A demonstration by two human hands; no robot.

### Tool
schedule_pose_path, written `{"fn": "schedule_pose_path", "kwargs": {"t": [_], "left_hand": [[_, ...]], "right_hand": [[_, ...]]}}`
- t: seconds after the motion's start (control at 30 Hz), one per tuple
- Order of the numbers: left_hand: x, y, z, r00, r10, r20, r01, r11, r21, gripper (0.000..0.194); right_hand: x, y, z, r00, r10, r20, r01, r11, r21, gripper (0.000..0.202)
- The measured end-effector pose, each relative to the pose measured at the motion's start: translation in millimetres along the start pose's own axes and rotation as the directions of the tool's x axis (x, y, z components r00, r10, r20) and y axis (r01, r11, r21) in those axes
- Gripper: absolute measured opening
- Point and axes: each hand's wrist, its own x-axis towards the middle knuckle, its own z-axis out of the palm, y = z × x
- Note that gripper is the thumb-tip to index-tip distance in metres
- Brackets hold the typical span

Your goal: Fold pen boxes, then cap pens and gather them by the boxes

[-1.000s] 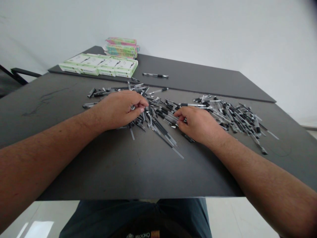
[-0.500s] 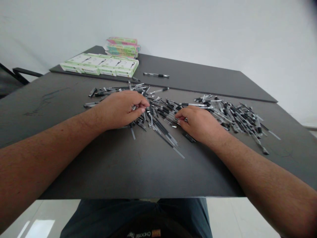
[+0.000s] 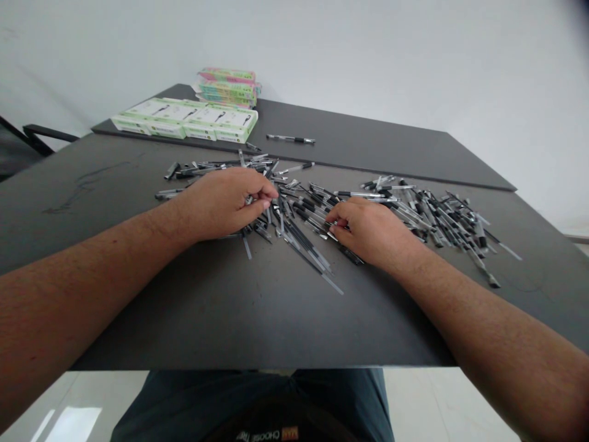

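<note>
My left hand [image 3: 237, 199] rests over the left part of a heap of pen parts, its fingers curled together; what they may hold is too small to tell. Thin refills [image 3: 306, 242] fan out from the heap just to its right. My right hand [image 3: 368, 227] lies at the near edge of the clear-and-black pen barrels [image 3: 310, 212], thumb and fingers pinched at a small piece I cannot make out. A second pile of pens and barrels [image 3: 442, 218] spreads to the right of that hand.
White-green boxes [image 3: 184, 120] lie in a row at the back left, with a stack of colourful packets [image 3: 227, 87] behind them. One pen [image 3: 289, 140] lies alone on the raised dark board [image 3: 368, 138]. A chair arm [image 3: 50, 132] stands at the far left.
My right hand's fingers have shifted very slightly, and a dark-gripped piece beneath that hand shows a little more. My left hand has hardly moved.
</note>
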Motion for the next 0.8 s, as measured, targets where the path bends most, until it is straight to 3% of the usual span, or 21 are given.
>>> {"fn": "schedule_pose_path", "kwargs": {"t": [0.27, 0.8], "left_hand": [[1, -2, 2.3, 1.000, 0.016, 0.000, -0.016, 1.000, -0.014, 0.051], [2, -1, 3.6, 0.999, 0.034, 0.004, -0.034, 0.999, -0.005, 0.052]], "right_hand": [[-1, -5, -7, 0.999, 0.048, -0.010, -0.048, 0.999, 0.004, 0.017], [-5, -14, -10, 0.997, -0.010, 0.082, 0.006, 0.999, 0.054, 0.017]]}}
